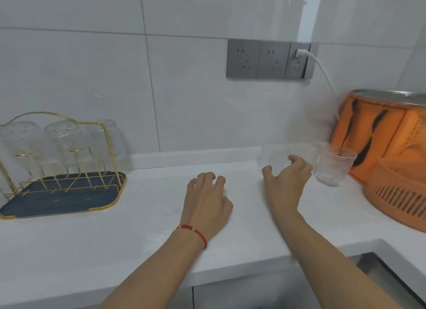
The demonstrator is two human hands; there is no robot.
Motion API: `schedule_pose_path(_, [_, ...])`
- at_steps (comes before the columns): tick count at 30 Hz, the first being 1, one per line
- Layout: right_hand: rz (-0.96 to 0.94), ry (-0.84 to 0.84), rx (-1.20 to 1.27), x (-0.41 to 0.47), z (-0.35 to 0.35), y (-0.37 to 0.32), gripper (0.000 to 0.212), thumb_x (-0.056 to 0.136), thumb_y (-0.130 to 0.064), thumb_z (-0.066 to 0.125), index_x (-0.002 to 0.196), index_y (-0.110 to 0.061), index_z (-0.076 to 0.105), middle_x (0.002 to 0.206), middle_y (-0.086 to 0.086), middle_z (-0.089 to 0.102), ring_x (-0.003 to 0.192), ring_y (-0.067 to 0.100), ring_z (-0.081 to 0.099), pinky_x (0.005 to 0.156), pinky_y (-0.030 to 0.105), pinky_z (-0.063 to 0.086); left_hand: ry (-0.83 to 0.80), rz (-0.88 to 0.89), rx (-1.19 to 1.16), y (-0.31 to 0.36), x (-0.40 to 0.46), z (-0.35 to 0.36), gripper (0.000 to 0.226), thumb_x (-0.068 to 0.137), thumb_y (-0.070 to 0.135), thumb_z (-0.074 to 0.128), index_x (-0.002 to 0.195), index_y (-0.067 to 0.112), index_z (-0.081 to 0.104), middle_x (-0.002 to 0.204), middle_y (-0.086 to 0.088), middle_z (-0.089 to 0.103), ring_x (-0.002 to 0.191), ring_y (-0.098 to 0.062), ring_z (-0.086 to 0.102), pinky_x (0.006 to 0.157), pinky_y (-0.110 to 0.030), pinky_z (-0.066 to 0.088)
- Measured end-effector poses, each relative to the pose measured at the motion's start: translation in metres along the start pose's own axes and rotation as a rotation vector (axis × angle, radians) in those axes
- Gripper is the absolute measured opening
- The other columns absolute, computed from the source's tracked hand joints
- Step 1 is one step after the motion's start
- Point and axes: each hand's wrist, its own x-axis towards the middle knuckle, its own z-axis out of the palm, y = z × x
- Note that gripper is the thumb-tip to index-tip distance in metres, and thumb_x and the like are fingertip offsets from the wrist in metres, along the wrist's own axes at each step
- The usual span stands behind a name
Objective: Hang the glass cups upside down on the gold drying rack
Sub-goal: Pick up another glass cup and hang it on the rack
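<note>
The gold drying rack [108, 147] stands at the far left on a dark blue tray [69, 200]. Three glass cups [62, 143] hang upside down on it. One ribbed glass cup [332, 168] stands upright on the white counter at the right, in front of the orange appliance. My right hand [288, 182] hovers just left of this cup, fingers spread, holding nothing. A blurred trace of glass shows behind its fingers. My left hand [207, 202], with a red string bracelet at the wrist, rests palm down on the counter mid-frame, fingers loosely curled and empty.
An orange appliance [391, 152] fills the right side, its white cord [322, 71] plugged into a grey socket strip [265, 60] on the tiled wall. The counter's front edge runs below my forearms, and a sink edge [380, 267] shows at the lower right.
</note>
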Motion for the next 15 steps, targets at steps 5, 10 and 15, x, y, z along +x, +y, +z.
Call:
schedule_pose_path(5, [0.232, -0.258, 0.093, 0.025, 0.018, 0.005, 0.113, 0.083, -0.032, 0.076, 0.163, -0.006, 0.002, 0.158, 0.021, 0.034, 0.145, 0.041, 0.034, 0.114, 0.049, 0.036, -0.052, 0.077, -0.042, 0.000, 0.000, 0.007, 0.039, 0.083, 0.021, 0.051, 0.120, 0.011, 0.057, 0.134, -0.006, 0.050, 0.126, -0.024, 0.042, 0.091, -0.030, 0.037])
schedule_pose_path(10, [0.231, -0.165, -0.082, 0.037, 0.037, 0.009, 0.096, 0.088, -0.037, 0.076, 0.158, -0.002, 0.021, 0.149, 0.025, 0.048, 0.136, 0.047, 0.041, 0.112, 0.052, 0.035, -0.023, 0.018, -0.087, -0.001, -0.002, 0.008, 0.041, 0.083, 0.023, 0.052, 0.123, 0.011, 0.055, 0.133, -0.005, 0.051, 0.127, -0.021, 0.041, 0.090, -0.031, 0.042])
schedule_pose_path(15, [0.156, -0.162, 0.065, 0.035, 0.027, 0.008, 0.086, 0.071, -0.045, 0.084, 0.139, -0.011, 0.043, 0.132, 0.017, 0.057, 0.125, 0.039, 0.052, 0.104, 0.049, 0.047, -0.001, 0.004, -0.158, -0.003, -0.001, 0.004, 0.046, 0.082, 0.020, 0.054, 0.127, 0.013, 0.051, 0.132, 0.000, 0.050, 0.128, -0.019, 0.042, 0.091, -0.034, 0.048])
